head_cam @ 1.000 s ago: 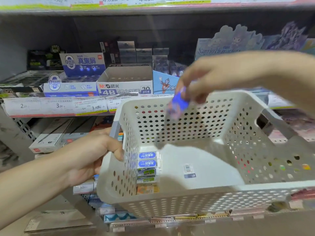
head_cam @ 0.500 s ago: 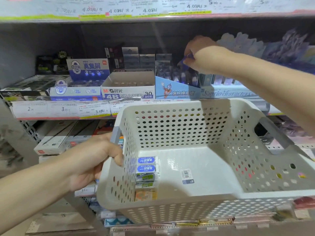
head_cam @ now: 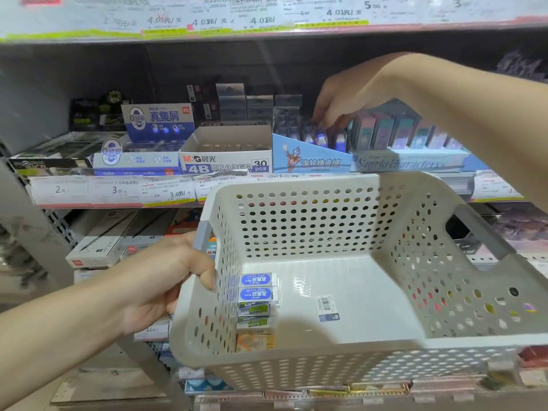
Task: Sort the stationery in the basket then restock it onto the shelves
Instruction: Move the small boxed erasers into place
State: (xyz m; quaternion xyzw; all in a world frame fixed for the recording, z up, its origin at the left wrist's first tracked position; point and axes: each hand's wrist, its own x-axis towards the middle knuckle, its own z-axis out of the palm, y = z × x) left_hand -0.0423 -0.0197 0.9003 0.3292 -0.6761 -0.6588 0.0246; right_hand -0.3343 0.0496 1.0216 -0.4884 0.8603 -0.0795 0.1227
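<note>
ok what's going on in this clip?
A person is restocking erasers on a shop shelf. The left hand grips the grey handle of a white perforated basket, which holds a short row of erasers along its left wall. The right hand reaches into the light blue display box on the shelf, fingers at the packs there; whether it holds one is unclear.

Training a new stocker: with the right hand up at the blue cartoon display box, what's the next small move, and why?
Probably draw the right hand back down to the basket for another eraser: five erasers lie along its left wall, and the left hand grips the handle.
</note>
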